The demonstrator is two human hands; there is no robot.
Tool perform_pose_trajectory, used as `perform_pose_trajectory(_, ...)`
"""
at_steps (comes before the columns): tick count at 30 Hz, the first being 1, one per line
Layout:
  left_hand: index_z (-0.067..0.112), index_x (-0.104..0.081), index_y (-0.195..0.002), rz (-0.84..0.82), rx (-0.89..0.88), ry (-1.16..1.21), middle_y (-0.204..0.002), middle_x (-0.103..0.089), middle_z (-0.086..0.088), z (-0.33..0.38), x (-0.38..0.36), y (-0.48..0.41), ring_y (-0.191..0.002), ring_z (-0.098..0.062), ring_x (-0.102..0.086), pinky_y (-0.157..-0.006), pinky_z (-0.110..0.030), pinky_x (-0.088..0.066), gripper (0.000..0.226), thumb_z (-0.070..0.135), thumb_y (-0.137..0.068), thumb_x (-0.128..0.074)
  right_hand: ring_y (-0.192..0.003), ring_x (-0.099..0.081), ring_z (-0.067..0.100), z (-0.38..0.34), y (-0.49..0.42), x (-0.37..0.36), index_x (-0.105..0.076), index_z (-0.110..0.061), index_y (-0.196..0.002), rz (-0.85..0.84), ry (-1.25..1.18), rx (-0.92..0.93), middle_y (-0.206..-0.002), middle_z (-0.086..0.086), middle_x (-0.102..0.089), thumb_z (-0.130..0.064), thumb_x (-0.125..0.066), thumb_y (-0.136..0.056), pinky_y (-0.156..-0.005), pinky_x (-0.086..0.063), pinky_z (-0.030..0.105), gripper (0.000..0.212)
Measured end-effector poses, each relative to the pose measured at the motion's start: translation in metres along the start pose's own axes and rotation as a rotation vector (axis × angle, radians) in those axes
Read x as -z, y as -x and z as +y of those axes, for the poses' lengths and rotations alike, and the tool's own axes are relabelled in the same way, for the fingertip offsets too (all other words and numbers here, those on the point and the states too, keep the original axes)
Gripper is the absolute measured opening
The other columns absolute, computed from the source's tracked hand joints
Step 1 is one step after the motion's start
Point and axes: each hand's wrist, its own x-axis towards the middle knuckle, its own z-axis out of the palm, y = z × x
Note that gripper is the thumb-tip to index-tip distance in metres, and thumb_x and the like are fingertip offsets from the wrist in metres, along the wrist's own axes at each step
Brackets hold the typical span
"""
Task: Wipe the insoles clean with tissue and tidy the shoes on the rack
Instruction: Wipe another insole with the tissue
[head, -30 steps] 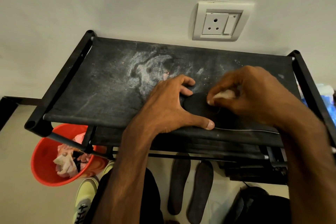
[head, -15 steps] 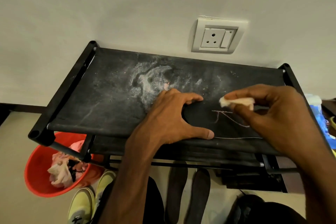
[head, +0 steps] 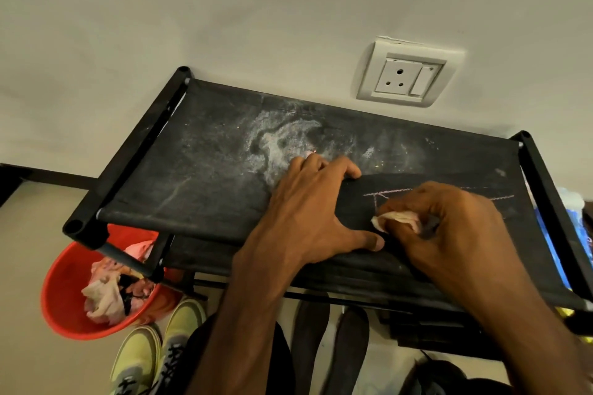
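Overhead, a person's left hand (head: 308,208) is spread wide across one end of a black insole (head: 356,199), the thumb stretched along its near side and the fingertips hooked over its far side, pinning it to the top shelf (head: 208,176) of a black fabric shoe rack. The insole lies along the shelf's front edge, toward the right corner, with thin pale stitch lines showing on it. Just beside the left thumb, the right hand (head: 449,224) has its fingers curled, pinching a crumpled tissue (head: 398,220) and pressing it against the insole. A whitish dusty smear (head: 279,144) marks the shelf near its back edge, behind the left hand. Below the shelf's front-left corner stands a red bucket (head: 61,292) holding crumpled wads (head: 102,298); next to it on the floor are a pair of yellow-green shoes (head: 160,353) and two more dark insoles (head: 313,330), side by side. A white wall socket (head: 407,77) sits above the rack.
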Motion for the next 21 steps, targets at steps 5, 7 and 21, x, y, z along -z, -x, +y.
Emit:
perform_pose_trajectory(5, 0.038, -0.048, -0.132, 0.003, 0.0, 0.023, -0.123, -0.045, 0.01, -0.002, -0.001, -0.001, -0.116, -0.011, -0.038, -0.101, -0.035, -0.042, 0.089, 0.067, -0.057, -0.087, -0.086, -0.064, 0.018, -0.001, -0.016, -0.012, -0.08, -0.038, -0.094, 0.066, 0.032, 0.008, -0.091, -0.008, -0.071, -0.022, -0.077, -0.081, -0.07, -0.057, 0.046, 0.02)
perform_pose_trajectory(7, 0.038, -0.048, -0.133, 0.006, 0.005, 0.023, -0.123, -0.045, 0.009, -0.003, -0.002, -0.001, -0.117, -0.012, -0.037, -0.102, -0.037, -0.042, 0.09, 0.067, -0.057, -0.087, -0.087, -0.066, 0.018, -0.004, -0.028, -0.015, -0.08, -0.039, -0.096, 0.078, 0.021, -0.008, -0.094, -0.008, -0.073, -0.023, -0.076, -0.083, -0.071, -0.058, 0.045, 0.021)
perform_pose_trajectory(21, 0.042, -0.053, -0.128, 0.055, 0.03, 0.045, -0.117, -0.048, 0.014, -0.004, -0.005, -0.003, -0.11, -0.01, -0.041, -0.097, -0.035, -0.045, 0.092, 0.067, -0.048, -0.09, -0.081, -0.066, 0.015, -0.009, -0.01, 0.018, -0.067, -0.064, -0.088, -0.297, 0.133, -0.002, -0.087, -0.019, -0.065, -0.046, -0.064, -0.077, -0.072, -0.058, 0.044, 0.021)
